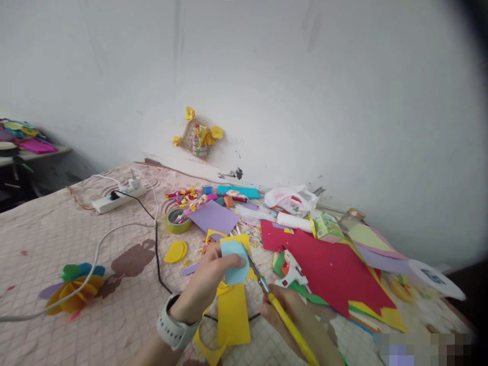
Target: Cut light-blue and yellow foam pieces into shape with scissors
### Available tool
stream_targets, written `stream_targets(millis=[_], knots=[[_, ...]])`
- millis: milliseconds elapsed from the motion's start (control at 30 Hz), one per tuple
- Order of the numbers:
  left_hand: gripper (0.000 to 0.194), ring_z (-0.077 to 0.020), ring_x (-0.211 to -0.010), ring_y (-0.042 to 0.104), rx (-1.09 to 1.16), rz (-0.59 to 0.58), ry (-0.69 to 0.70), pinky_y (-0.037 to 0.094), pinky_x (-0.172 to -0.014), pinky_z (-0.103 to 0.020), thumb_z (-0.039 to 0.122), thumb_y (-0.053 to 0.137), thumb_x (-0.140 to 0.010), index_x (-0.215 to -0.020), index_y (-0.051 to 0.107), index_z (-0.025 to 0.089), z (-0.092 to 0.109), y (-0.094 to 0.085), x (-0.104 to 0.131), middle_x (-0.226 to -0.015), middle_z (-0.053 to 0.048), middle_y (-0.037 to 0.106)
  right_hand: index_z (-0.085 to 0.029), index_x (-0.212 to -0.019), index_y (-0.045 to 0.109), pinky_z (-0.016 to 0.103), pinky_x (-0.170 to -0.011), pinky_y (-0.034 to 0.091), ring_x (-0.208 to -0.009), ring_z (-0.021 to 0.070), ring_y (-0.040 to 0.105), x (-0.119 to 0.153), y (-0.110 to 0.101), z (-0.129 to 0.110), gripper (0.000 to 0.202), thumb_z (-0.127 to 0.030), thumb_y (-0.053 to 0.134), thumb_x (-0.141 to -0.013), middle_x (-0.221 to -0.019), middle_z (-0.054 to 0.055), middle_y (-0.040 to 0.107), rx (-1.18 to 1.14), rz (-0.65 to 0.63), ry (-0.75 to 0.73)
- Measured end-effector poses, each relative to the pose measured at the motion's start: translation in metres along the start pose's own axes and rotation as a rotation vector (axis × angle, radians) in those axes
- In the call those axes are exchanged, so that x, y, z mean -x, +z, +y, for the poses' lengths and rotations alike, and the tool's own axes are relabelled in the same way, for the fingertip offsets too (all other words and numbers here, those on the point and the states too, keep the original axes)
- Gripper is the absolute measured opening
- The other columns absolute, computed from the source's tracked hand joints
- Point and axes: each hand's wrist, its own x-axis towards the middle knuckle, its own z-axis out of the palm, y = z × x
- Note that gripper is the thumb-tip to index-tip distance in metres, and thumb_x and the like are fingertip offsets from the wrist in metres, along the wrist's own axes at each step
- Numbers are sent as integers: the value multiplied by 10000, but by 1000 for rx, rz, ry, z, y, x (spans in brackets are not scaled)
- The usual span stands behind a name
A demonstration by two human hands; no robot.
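Note:
My left hand, with a white watch on its wrist, pinches a light blue rounded piece against a yellow sheet behind it. Closed around the yellow handle of a pair of scissors is my right hand. The metal blades point up and left, touching the right edge of the held pieces. Whether they are parted is unclear. Below my hands lie a yellow rectangle and a yellow offcut with a curved cutout. Yellow rounded pieces rest to the left.
A white glue gun lies on red sheets to the right. Yellow tape and a purple sheet are farther back. Cables run from a power strip across the left side, beside a colourful paper flower.

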Motion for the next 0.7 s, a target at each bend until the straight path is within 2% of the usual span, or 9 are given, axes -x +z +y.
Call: stream_targets(millis=[167,367,700], knots=[[38,-86,-472,432,1,18,5,344,-466,-198,135,628,-572,-566,591,143,0,0,-1,-514,38,514,-190,-696,501,221,-451,284,-499,116,381,-7,0,2,275,-419,512,-848,-577,-49,403,-135,-186,10],[57,-79,-462,411,-7,29,18,330,-448,-189,117,618,-566,-540,575,144,1,2,-1,-497,44,502,-205,-671,453,236,-466,268,-527,137,400,-5,5,9,220,-351,498,-829,-583,-42,401,-113,-134,-7],[69,-76,-448,400,0,42,-3,321,-438,-188,139,630,-552,-542,562,148,0,2,0,-489,48,498,-204,-659,414,229,-465,227,-529,114,294,-11,3,8,283,-396,576,-789,-587,-61,321,-223,-206,75]])
